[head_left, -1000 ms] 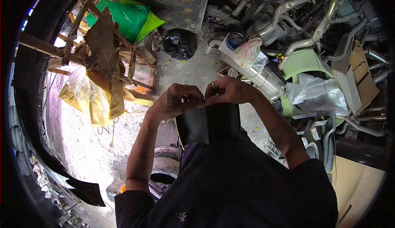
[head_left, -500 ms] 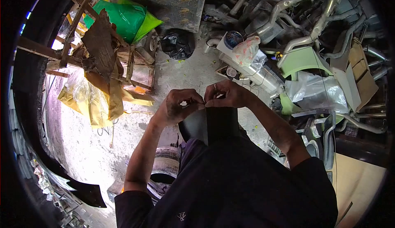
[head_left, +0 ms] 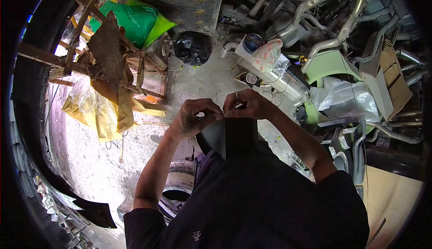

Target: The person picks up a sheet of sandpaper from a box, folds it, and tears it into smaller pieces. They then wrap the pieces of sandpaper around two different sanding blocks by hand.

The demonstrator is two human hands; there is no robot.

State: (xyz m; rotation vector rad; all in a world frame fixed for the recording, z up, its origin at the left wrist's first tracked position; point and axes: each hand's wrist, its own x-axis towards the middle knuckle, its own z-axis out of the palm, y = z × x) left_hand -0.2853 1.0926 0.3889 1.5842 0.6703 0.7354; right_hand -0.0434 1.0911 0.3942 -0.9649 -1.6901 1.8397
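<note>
A dark, flexible-looking black sheet (head_left: 240, 134) stands in front of my torso, with a vertical fold or seam down its middle and a slightly lighter left part. At the top of that line my left hand (head_left: 195, 116) is closed in a pinch on the sheet's upper edge. My right hand (head_left: 247, 104), with a ring on one finger, pinches the same edge right beside it. The fingertips of both hands nearly touch. Whatever small part lies between the fingertips is hidden. The sheet's lower end disappears behind my dark shirt (head_left: 270, 195).
Metal pipes (head_left: 310, 13) and car-body parts pile up at the right. A black-lined bin (head_left: 192, 50) stands ahead. Broken wooden framing (head_left: 108, 51), a green bag (head_left: 128, 24) and gold sheeting (head_left: 101, 114) occupy the left. A tyre (head_left: 180, 177) lies low on the left.
Both hands keep their pinch at the sheet's upper edge with hardly any movement. The whole view has shifted very slightly.
</note>
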